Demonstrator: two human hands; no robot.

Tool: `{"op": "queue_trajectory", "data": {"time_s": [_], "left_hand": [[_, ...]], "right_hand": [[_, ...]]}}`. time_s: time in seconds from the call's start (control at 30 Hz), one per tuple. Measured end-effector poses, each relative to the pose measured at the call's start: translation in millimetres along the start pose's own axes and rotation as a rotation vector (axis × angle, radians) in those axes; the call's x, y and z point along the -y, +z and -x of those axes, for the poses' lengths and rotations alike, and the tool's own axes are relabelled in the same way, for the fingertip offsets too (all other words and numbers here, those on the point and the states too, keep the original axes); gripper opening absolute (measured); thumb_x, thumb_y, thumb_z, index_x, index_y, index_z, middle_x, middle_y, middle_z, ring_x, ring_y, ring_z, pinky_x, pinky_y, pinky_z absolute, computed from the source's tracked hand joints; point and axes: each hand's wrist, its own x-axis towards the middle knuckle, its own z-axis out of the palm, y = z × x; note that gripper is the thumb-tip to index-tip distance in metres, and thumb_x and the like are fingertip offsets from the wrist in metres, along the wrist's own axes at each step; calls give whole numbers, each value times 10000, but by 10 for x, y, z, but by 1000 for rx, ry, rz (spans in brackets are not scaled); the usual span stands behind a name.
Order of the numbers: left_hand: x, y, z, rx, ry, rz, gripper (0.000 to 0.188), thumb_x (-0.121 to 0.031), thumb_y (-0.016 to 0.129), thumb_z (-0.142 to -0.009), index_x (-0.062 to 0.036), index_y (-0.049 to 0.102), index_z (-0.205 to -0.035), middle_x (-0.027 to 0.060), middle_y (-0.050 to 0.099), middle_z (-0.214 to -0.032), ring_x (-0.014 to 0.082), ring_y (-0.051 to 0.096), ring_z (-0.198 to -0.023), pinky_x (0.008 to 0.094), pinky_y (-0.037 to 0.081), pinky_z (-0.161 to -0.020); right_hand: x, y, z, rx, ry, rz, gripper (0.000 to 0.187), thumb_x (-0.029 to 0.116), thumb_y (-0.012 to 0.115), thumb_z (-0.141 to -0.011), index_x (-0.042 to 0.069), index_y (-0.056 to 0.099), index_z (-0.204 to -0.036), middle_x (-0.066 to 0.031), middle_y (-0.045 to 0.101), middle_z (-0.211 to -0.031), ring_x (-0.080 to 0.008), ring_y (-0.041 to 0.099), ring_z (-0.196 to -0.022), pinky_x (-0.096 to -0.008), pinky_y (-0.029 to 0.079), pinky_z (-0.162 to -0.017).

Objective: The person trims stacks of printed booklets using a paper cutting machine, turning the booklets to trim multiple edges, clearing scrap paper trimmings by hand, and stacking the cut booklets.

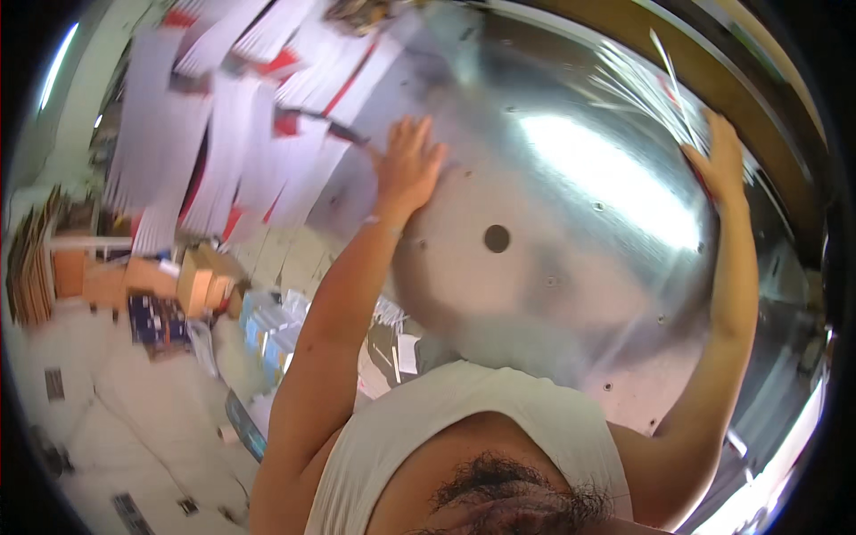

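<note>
My left hand (408, 171) rests on the bare metal tabletop (553, 192), its fingers apart and nothing in them. A dark narrow strip (343, 131) reaches from the white stacks to just beside its outer fingers. At the far right, along the table's edge, my right hand (720, 162) closes round a fanned bundle of thin white paper strips (655, 98). One strip sticks up out of the bundle. Something dark red shows by that thumb, too small to name. Part of the bundle is hidden behind the right hand.
Several fanned stacks of long white sheets with red parts (236, 125) cover the table's left side. A round dark hole (497, 238) sits mid-table. A brown rail (767, 116) runs behind the right hand. Cardboard boxes (201, 278) stand on the floor at left.
</note>
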Motion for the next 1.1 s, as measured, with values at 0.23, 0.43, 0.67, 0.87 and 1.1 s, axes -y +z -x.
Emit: {"op": "queue_trajectory", "data": {"time_s": [0.23, 0.43, 0.67, 0.87, 1.1], "left_hand": [[87, -88, 81, -10, -30, -20, 606, -478, 493, -1011, -252, 379, -1561, 103, 297, -1651, 329, 210, -1542, 705, 80, -1183], [-10, -115, 29, -8, -41, 19, 621, -489, 508, -1006, -262, 371, -1568, 90, 279, -1660, 317, 199, -1547, 705, 65, -1184], [338, -171, 65, 1, 37, 343, 667, -616, 437, -1001, -232, 430, -1546, 131, 325, -1642, 346, 212, -1544, 702, -28, -1178], [394, -189, 960, 34, -13, 900, 878, -475, 604, -976, -23, 191, -1605, 239, 203, -1659, 341, 135, -1561, 488, 91, -1255], [-215, 43, 2766, -486, -546, 1371, 924, -274, 719, -936, -2, 135, -1598, 232, 268, -1602, 331, 288, -1480, 421, 257, -1205]], "right_hand": [[325, -3, -228, -9, 9, -55, 578, 451, 718, -829, 55, 626, -1240, -136, 622, -1218, -338, 579, -1145, -452, 454, -982], [635, 150, -173, 13, 224, -195, 426, 348, 661, -880, 80, 646, -1211, -144, 620, -1200, -371, 600, -1114, -472, 477, -968], [2426, 117, 285, -15, 118, -448, 222, 155, 616, -881, 97, 682, -1085, -129, 649, -1139, -360, 603, -1055, -473, 472, -947], [3185, -330, 1069, 46, -28, -539, 302, 117, 700, -857, 79, 667, -1155, -107, 664, -1071, -309, 617, -1044, -437, 478, -906], [4188, -607, 1501, 115, -116, -814, 492, 74, 724, -837, 84, 562, -1302, -154, 667, -1022, -359, 622, -997, -468, 484, -898]]}}
